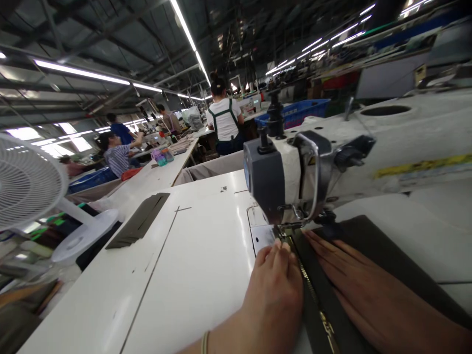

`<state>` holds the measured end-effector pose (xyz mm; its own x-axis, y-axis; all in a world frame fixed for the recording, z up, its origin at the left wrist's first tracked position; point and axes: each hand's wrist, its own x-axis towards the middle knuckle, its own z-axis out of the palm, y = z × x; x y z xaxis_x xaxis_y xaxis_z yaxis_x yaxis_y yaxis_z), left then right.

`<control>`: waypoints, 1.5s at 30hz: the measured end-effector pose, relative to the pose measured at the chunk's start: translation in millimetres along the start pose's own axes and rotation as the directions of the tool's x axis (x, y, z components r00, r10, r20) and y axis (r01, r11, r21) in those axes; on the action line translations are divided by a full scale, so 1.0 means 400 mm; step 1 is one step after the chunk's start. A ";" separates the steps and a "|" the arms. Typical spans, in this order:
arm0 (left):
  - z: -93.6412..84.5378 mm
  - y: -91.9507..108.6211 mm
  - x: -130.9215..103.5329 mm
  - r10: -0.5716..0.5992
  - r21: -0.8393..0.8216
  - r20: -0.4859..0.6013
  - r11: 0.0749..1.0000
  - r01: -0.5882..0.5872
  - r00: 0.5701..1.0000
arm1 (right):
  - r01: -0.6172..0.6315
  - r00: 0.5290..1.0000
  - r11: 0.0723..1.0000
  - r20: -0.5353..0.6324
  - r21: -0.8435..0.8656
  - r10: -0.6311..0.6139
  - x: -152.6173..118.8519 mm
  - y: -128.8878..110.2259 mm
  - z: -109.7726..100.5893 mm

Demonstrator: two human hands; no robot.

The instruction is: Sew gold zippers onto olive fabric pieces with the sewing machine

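Note:
A dark olive fabric piece (363,241) lies under the head of a white and grey sewing machine (267,172). Along it runs a gold-toothed zipper (308,280), its metal pull near the bottom of the view. My left hand (276,290) is closed, its fingertips pinching the fabric's left edge beside the zipper, just in front of the presser foot. On the right, my right hand (354,280) lies flat on the fabric with its fingers stretched toward the foot. The needle area is partly hidden by the machine head.
On the white table (199,246), a folded olive fabric piece (140,221) lies at the left. A white fan (84,231) stands beyond the left edge. Farther off are several people at work, bottles (160,157) on a long table, and a blue crate (298,112).

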<state>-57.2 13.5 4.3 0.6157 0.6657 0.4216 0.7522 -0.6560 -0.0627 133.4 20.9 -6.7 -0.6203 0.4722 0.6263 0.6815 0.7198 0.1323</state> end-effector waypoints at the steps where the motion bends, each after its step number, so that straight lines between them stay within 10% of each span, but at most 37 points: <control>1: -0.002 0.001 0.001 0.000 0.000 0.000 1.000 0.000 1.000 | -0.004 1.000 1.000 0.010 0.005 0.004 0.001 0.000 -0.002; 25: -0.021 -0.008 0.007 0.041 -0.030 0.018 0.999 -0.041 0.999 | -0.049 0.990 0.997 0.132 0.063 0.040 -0.013 -0.005 0.006; 45: -0.031 -0.034 0.030 -0.007 -0.054 0.075 0.998 0.011 0.997 | -0.012 1.000 1.000 0.019 -0.004 0.012 0.019 0.008 0.022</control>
<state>-62.9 26.1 21.5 0.6262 0.6951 0.3533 0.7451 -0.6668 -0.0087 127.3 31.4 -8.3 -0.6195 0.4903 0.6130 0.6901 0.7124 0.1277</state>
